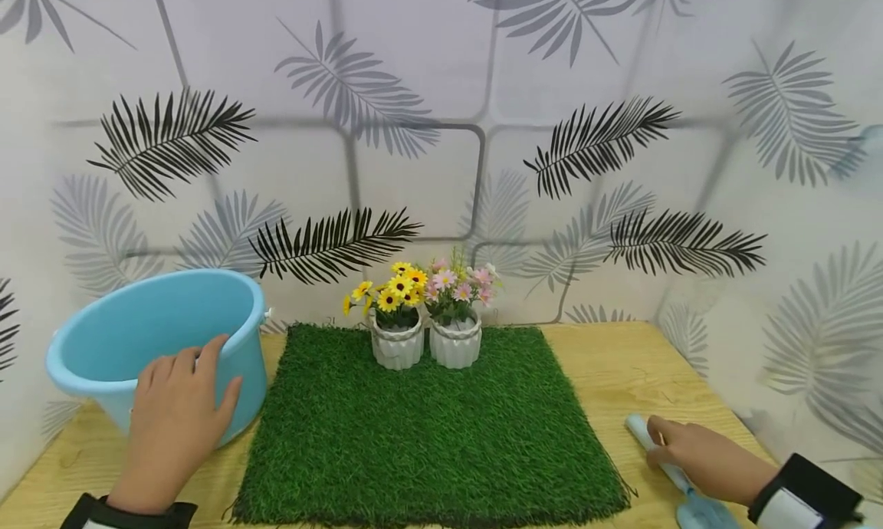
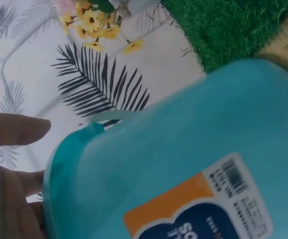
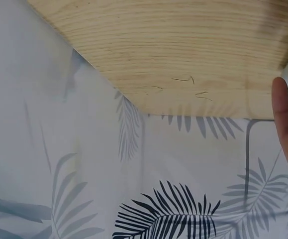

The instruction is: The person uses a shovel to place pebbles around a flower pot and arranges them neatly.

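My left hand [image 1: 178, 406] is at the near right rim of a light-blue plastic bucket [image 1: 255, 391], fingers hooked over the edge and thumb along the outside. In the left wrist view the bucket's wall [image 2: 173, 134] fills much of the picture, with a printed label [image 2: 203, 204] on it. On the right, my right hand [image 1: 704, 456] grips the handle of a small light-blue hand trowel [image 1: 704, 510], whose blade points toward me and is partly cut off by the frame. The right wrist view catches only some of that hand's fingers [image 3: 285, 112].
A green artificial grass mat [image 1: 421, 445] lies mid-table between the hands. At its back edge stand two white pots, one with yellow flowers [image 1: 396, 345], one with pink flowers [image 1: 455, 345]. Leaf-patterned cloth [image 1: 428, 92] hangs behind the wooden table [image 1: 621, 360].
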Available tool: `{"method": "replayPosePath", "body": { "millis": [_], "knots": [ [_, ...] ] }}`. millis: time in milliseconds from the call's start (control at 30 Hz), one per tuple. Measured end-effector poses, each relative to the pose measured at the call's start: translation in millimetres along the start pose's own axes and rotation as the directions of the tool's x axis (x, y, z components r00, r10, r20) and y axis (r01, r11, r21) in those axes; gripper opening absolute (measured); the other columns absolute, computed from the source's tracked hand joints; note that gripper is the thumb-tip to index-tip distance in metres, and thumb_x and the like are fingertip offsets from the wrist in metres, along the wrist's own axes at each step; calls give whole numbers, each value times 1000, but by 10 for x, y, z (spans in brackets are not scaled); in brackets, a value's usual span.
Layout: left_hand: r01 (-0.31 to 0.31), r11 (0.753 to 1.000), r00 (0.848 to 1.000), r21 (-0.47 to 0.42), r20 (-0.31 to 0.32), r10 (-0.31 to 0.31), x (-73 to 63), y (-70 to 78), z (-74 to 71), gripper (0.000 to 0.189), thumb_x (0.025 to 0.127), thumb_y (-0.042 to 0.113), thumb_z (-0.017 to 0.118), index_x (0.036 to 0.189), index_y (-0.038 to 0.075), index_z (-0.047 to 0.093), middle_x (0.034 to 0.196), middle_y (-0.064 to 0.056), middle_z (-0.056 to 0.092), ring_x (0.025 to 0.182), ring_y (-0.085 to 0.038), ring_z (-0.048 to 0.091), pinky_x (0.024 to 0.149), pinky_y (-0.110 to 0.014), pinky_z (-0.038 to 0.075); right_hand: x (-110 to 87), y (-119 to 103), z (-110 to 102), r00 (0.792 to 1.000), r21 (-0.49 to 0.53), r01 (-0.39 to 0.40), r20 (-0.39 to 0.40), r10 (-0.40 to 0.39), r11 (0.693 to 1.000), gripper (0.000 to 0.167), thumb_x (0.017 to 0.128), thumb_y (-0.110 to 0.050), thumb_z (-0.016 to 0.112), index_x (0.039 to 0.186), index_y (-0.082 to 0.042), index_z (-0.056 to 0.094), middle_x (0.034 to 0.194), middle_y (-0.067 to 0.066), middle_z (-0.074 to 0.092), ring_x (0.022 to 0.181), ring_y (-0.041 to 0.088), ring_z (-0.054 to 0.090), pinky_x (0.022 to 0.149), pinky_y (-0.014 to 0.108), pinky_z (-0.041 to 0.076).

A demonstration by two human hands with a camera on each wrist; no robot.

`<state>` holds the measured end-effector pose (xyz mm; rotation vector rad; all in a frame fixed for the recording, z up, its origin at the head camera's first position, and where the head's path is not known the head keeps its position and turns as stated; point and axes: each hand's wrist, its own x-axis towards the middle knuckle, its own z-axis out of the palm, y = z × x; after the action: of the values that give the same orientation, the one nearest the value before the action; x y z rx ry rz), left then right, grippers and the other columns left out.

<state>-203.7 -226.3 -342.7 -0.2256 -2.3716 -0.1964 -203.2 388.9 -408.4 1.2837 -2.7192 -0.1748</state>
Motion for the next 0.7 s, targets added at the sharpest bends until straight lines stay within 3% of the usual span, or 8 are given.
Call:
{"method": "replayPosePath", "body": {
  "millis": [100, 233, 367, 500, 567, 600, 633, 700],
  "knots": [
    [-6, 1000, 1000, 9, -24, 6, -36, -10, 63, 64, 69, 13, 77, 124, -5, 50, 102, -32, 56, 93, -47, 48, 89, -57, 33, -41, 52, 82, 992, -98, 80, -88, -88, 992, 45, 62, 10, 77, 84, -26, 62, 89, -1, 40, 56, 0, 27, 48, 17, 21],
    [3, 1000, 999, 9, -44, -3, -59, -16, 117, 65, 69, 13, 76, 126, -5, 49, 103, -31, 53, 90, -47, 44, 88, -56, 31, -65, 101, 72, 991, -252, 73, -94, -99, 965, 59, 53, 8, 82, 101, -23, 65, 106, 12, 53, 75, 16, 56, 52, 26, 41],
    [13, 1000, 999, 17, -53, -13, -60, -15, 132, 64, 70, 12, 76, 126, -4, 49, 101, -31, 52, 87, -46, 43, 87, -56, 31, -78, 142, 25, 991, -304, 12, -120, -51, 953, 78, 47, 11, 84, 115, -21, 62, 115, 14, 54, 89, 27, 60, 65, 40, 50],
    [17, 1000, 997, 26, -73, -16, -54, -5, 147, 63, 69, 10, 76, 124, -4, 49, 98, -31, 51, 83, -46, 43, 85, -56, 31, -109, 162, 55, 984, -319, 113, -93, -150, 941, 74, 51, 0, 87, 116, -23, 60, 120, 14, 56, 96, 28, 59, 72, 41, 51],
    [20, 999, 997, 32, -82, -17, -56, -4, 155, 63, 69, 10, 76, 124, -3, 49, 97, -31, 51, 82, -45, 42, 84, -56, 31, -115, 167, 109, 973, -339, 183, -69, -218, 923, 41, 77, -11, 76, 113, -25, 59, 122, 13, 57, 100, 28, 59, 75, 41, 51],
    [20, 999, 996, 36, -85, -17, -56, -5, 157, 63, 68, 10, 76, 124, -3, 49, 96, -31, 51, 82, -45, 42, 84, -55, 31, -110, 167, 143, 968, -359, 202, -69, -242, 911, 24, 90, -15, 63, 111, -25, 60, 122, 11, 58, 100, 27, 59, 75, 39, 51],
    [22, 999, 996, 40, -85, -18, -56, -8, 160, 63, 68, 10, 76, 124, -3, 49, 96, -30, 50, 81, -45, 41, 84, -55, 30, -104, 168, 178, 964, -380, 210, -73, -255, 901, 19, 99, -16, 47, 110, -26, 60, 121, 10, 58, 100, 26, 60, 75, 38, 51],
    [13, 999, 996, 48, -91, -8, -55, -14, 164, 64, 68, 10, 77, 124, -4, 49, 95, -30, 49, 80, -44, 41, 83, -55, 30, -89, 167, 238, 958, -408, 214, -92, -273, 888, 50, 104, -18, 11, 105, -26, 60, 117, 7, 59, 99, 24, 60, 76, 37, 51]
  ]
}}
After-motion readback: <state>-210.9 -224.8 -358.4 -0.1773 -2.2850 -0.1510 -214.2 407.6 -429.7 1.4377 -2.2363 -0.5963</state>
